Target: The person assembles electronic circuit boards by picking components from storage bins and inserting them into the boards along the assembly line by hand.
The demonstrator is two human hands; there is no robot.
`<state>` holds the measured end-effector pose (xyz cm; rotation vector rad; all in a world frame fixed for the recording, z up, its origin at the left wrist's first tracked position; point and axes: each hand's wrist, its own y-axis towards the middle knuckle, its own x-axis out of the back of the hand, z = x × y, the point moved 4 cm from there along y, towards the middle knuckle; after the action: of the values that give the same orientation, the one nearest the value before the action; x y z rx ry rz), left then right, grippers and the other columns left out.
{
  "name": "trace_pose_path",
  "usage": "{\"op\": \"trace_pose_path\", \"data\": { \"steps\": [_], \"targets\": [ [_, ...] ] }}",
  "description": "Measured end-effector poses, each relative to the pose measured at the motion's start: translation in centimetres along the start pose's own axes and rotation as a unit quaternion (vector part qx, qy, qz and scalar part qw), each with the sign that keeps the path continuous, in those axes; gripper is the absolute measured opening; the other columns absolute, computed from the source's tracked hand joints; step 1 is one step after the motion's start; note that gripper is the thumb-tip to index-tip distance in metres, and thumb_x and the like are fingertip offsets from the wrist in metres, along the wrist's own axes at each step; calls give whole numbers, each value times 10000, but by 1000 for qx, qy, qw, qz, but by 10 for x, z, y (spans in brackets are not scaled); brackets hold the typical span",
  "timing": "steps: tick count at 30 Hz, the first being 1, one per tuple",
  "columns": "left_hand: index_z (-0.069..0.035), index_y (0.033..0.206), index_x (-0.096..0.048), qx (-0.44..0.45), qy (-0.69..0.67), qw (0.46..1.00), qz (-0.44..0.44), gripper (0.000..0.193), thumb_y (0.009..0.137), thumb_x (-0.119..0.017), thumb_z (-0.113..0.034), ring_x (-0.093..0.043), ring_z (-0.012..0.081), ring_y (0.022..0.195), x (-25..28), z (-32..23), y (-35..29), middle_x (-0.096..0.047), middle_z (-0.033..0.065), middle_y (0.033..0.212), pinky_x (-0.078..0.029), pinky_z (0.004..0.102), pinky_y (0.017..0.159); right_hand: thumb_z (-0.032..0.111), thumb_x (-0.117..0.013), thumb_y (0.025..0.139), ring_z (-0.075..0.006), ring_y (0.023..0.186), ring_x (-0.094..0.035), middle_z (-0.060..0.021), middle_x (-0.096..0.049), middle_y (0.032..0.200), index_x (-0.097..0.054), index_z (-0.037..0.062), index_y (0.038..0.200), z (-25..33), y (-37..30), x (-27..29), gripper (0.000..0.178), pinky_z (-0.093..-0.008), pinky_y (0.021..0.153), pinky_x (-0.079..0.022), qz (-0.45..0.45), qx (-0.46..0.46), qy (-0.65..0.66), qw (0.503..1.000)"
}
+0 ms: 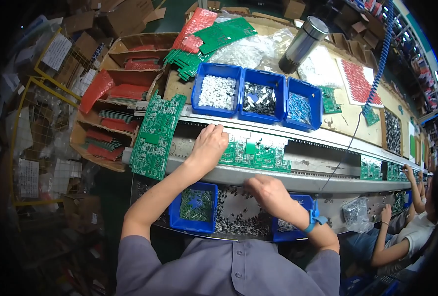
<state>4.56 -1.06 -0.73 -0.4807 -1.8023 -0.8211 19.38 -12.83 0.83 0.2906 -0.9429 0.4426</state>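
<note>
I can't read the yellow rack (41, 203)'s printed sheets (57, 51); behind the conveyor (367, 184), blue bins (261, 117) hold white, dark and blue components (218, 92). On the conveyor lies a green circuit board (263, 150), the left hand (210, 143) bunched at its left end, the right hand (267, 191) curled by the front rail; whether either grips anything, I can't tell.

1. White printed sheet (57, 51) on the upper yellow frame (47, 50): its lines are too small to read.
2. Second white sheet (28, 178) on the lower yellow frame (39, 203): likewise illegible.
3. Small white label (94, 218) on a cardboard box (81, 212): unreadable.
4. Green circuit board (251, 154): white markings, too fine to read.
</note>
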Motion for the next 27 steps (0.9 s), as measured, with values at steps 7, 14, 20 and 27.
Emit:
{"op": "trace_pose_path", "data": {
  "steps": [7, 14, 20, 27],
  "targets": [
    [-33, 747, -613, 19, 1, 1000, -21, 60, 700, -576, -24, -527, 250, 852, -6, 4, 0, -546, 83, 829, -410, 356, 754, 28, -658, 768, -335, 707, -615, -161, -624, 778, -646, 8, 862, -37, 50, 13, 97, -379, 613, -493, -143, -48, 82, 985],
    [-54, 742, -630, 52, -19, 996, -72, 51, 693, -644, -48, -508, 243, 835, -10, 8, -9, -521, 61, 822, -369, 372, 725, 45, -608, 764, -366, 735, -611, -175, -633, 769, -635, 16, 853, -50, 93, -5, 97, -424, 666, -496, -165, -29, 88, 982],
    [-57, 841, -585, 40, -131, 988, -66, 138, 723, -657, -52, -532, 279, 765, 7, -17, -22, -519, 79, 783, -403, 396, 662, 41, -613, 748, -357, 714, -611, -170, -630, 782, -640, 18, 843, -54, 104, -14, 101, -410, 650, -494, -141, -25, 41, 989],
    [-57, 846, -538, -170, -161, 942, 239, 140, 717, -586, -84, -612, 272, 752, -6, -106, -65, -531, 107, 849, -501, 379, 633, 43, -621, 747, -356, 728, -609, -162, -627, 786, -639, 28, 855, -49, 105, -10, 111, -414, 658, -489, -130, -33, 27, 991]
  ]
}}
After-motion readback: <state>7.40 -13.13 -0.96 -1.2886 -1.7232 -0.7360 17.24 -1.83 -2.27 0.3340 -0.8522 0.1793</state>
